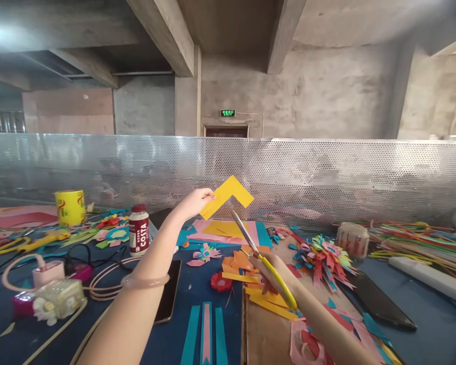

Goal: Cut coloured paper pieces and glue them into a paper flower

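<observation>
Navy tabletop (197,294), yellow-handled scissors (245,233), L-shaped yellow paper (232,185)

Right grip (279,266) curled round the scissors (tips just below the paper). Left grip (202,200) pinched on one paper end, raised over tabletop. Judgement: firm pinch, blades square.

We see plain bright yellow on the angled paper piece (232,183) and on the handles of the scissors (265,261), whose blades are silver. Our tabletop (233,337) is dark blue. We find two strips (190,334) solid teal, a middle strip (206,329) pink with teal edges, a red paper flower (220,282), and a maroon-and-white bottle (139,234) with white lettering.
</observation>
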`<state>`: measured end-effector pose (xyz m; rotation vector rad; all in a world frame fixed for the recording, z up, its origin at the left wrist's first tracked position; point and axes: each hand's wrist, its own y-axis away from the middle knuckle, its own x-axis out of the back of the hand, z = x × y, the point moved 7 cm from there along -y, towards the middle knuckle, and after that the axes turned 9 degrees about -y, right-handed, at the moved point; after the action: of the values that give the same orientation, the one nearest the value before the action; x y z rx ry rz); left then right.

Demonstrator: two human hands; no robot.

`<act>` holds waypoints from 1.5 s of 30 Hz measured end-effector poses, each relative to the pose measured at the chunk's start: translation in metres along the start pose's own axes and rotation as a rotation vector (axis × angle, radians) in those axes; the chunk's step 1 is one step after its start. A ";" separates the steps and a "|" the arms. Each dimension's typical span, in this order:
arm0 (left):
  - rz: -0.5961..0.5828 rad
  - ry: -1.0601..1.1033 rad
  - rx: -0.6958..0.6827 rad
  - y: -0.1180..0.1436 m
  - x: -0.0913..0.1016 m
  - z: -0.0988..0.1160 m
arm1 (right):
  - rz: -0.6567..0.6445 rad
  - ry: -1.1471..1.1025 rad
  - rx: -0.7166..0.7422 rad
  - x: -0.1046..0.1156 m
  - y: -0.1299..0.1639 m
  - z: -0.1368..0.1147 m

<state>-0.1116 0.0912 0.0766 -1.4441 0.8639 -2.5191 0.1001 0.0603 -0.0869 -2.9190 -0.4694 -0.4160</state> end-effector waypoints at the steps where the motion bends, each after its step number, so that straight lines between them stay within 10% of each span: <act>1: -0.036 0.025 -0.010 0.000 -0.004 0.003 | 0.027 0.000 0.007 0.004 -0.002 0.002; 12: -0.213 0.020 -0.058 0.011 -0.021 0.041 | 0.043 0.003 0.078 0.019 0.002 -0.003; 45: -0.379 -0.013 -0.091 0.019 -0.034 0.055 | -0.034 -0.161 0.019 0.011 0.015 -0.014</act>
<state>-0.0509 0.0648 0.0620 -1.8015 0.7732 -2.7583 0.1115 0.0468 -0.0715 -2.9428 -0.5425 -0.1802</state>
